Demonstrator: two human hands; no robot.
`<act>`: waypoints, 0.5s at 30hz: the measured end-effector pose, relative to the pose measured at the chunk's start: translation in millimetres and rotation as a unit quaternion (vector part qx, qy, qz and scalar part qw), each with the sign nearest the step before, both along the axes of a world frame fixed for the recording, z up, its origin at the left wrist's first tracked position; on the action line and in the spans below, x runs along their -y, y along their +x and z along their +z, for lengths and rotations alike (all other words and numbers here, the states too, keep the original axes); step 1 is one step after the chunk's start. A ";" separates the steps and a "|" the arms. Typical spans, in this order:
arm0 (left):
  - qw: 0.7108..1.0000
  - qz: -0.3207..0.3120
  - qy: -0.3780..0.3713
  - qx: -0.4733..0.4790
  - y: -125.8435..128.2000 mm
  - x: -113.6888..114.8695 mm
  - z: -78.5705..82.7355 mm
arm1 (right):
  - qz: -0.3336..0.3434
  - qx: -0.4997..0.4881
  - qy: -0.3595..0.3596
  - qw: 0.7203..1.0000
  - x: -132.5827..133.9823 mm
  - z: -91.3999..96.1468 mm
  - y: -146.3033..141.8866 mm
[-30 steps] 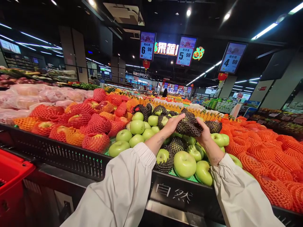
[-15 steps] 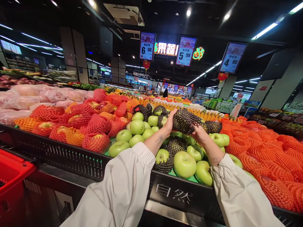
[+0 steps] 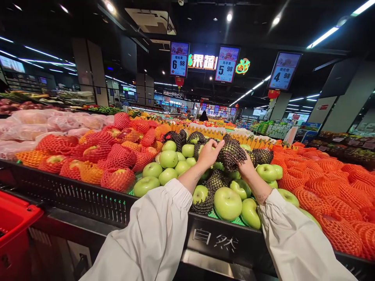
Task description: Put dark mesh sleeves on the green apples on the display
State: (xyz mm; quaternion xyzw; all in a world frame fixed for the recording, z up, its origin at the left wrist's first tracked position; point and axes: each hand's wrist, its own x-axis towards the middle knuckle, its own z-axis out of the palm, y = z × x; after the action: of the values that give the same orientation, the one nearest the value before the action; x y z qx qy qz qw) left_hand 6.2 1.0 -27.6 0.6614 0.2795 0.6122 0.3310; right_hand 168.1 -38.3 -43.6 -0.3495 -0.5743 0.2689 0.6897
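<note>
A green apple in a black foam net (image 3: pixel 232 153) is held up over a pile of loose green apples (image 3: pixel 227 203). My right hand (image 3: pixel 247 166) grips it from the right and below, its fingers partly hidden behind the net. On the other side, my left hand (image 3: pixel 208 155) has its fingers bent and drawn together at the net's left edge, seemingly pinching the mesh. The net covers nearly all of the fruit. Below my wrists lies another netted apple (image 3: pixel 202 197) with part of its green skin bare.
Apples in red and yellow nets (image 3: pixel 118 177) fill the left of the black display crate (image 3: pixel 88 199). Orange-netted fruit (image 3: pixel 336 191) is heaped on the right. A red basket (image 3: pixel 17 222) stands at lower left. Price screens (image 3: pixel 227 64) hang overhead.
My left hand has turned from cupping the netted apple's side, thumb up, to bent fingers at the net's edge. The netted apple has tilted, and my right hand stays on it.
</note>
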 end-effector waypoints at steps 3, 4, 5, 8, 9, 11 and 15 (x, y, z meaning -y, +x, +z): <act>0.997 -0.071 0.013 0.028 0.4 0.4 4.5 | -0.033 -0.020 0.028 0.999 -0.9 0.4 1.2; 0.993 -0.108 -0.001 0.044 1.0 -0.2 5.9 | -0.038 -0.029 0.033 0.998 -0.6 0.6 1.6; 0.988 -0.141 -0.018 0.064 1.6 -1.1 7.2 | -0.040 -0.043 0.032 0.998 -0.2 0.8 1.9; 0.970 -0.188 -0.074 0.137 2.5 -4.0 9.5 | -0.032 -0.097 0.003 0.995 2.6 1.4 2.3; 0.963 -0.193 -0.093 0.162 2.6 -4.7 9.9 | -0.020 -0.107 -0.010 0.994 4.3 1.9 1.8; 0.950 -0.196 -0.128 0.205 2.5 -5.5 10.1 | 0.017 -0.104 -0.030 0.994 8.6 3.7 -0.5; 0.945 -0.170 -0.151 0.236 2.0 -4.6 10.9 | 0.071 -0.054 -0.040 0.995 17.2 9.5 -8.3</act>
State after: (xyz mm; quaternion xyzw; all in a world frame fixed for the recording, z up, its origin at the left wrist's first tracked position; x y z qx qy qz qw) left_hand 8.2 5.6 -16.7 0.4777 0.1660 0.6362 0.5827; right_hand 159.8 -55.5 -34.1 -0.3202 -0.5487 0.3588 0.6839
